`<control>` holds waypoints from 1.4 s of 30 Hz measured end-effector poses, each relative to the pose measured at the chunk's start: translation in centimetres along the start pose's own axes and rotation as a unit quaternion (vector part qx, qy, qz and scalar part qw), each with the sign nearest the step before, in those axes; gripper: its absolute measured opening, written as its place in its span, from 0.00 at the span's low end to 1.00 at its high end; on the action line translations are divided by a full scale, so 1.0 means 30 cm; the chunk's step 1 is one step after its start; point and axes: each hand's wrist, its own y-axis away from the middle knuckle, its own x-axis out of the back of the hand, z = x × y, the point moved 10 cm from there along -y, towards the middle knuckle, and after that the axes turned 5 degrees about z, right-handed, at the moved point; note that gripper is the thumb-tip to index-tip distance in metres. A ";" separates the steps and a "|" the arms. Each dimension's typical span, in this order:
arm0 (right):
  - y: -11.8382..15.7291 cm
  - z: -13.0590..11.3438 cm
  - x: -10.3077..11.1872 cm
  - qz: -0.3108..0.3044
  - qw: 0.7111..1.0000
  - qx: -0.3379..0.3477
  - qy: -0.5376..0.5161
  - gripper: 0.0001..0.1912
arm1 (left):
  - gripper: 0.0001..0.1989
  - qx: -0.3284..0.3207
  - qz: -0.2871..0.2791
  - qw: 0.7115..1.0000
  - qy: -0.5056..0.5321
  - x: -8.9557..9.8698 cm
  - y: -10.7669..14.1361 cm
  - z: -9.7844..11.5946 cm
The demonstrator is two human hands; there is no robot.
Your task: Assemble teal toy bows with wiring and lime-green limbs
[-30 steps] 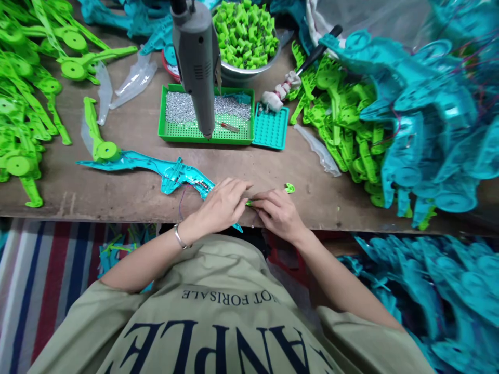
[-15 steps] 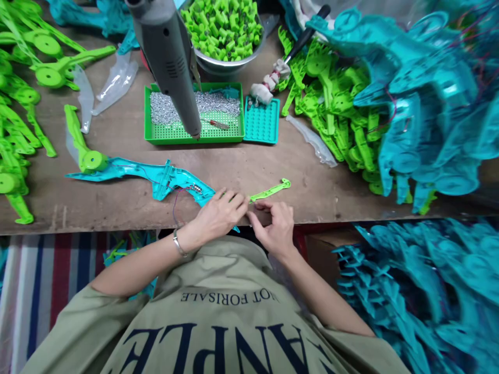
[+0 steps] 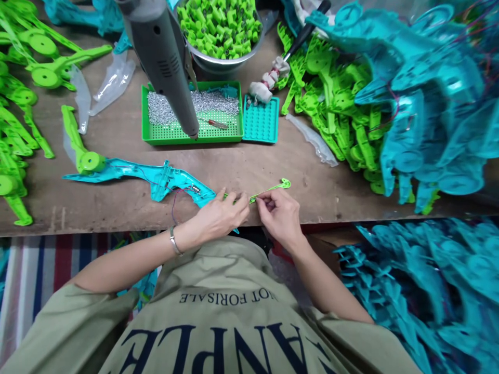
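A long blue plastic shell (image 3: 140,170), curved like a bow, lies open side up along the table's front edge, with thin wires and a small spring inside. A green plastic limb (image 3: 91,162) with a round hub is joined near its left end. My left hand (image 3: 222,213) is curled over the shell's right end and hides it. A slim green plastic strip (image 3: 284,183) sticks out to the right from beneath those fingers. My right hand (image 3: 280,215) is closed, thumb and forefinger pinched at the strip; whatever small thing they hold is hidden.
A grey electric screwdriver (image 3: 167,72) hangs above a green tray (image 3: 191,139) of screws. Behind are a metal bowl (image 3: 222,65) of green parts and a blue dimpled tray (image 3: 260,136). Heaps of green limbs (image 3: 327,98) and blue shells (image 3: 417,114) crowd the right; more green limbs (image 3: 23,98) lie left.
My right hand has moved slightly right and up, its thumb and forefinger now together over the green strip, which shows narrower. My left hand stays over the shell, its fingers slightly shifted.
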 end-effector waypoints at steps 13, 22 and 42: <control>-0.012 0.123 0.041 -0.008 0.991 -0.110 -0.074 0.07 | 0.12 -0.083 -0.039 0.995 0.028 0.035 -0.037 0.002; -0.022 0.086 0.039 0.010 0.996 -0.072 -0.051 0.06 | 0.13 -0.115 -0.076 0.990 -0.002 0.026 -0.049 0.012; -0.024 0.025 0.099 0.084 0.991 0.105 -0.002 0.04 | 0.14 -0.096 -0.146 0.984 -0.009 0.009 -0.056 0.007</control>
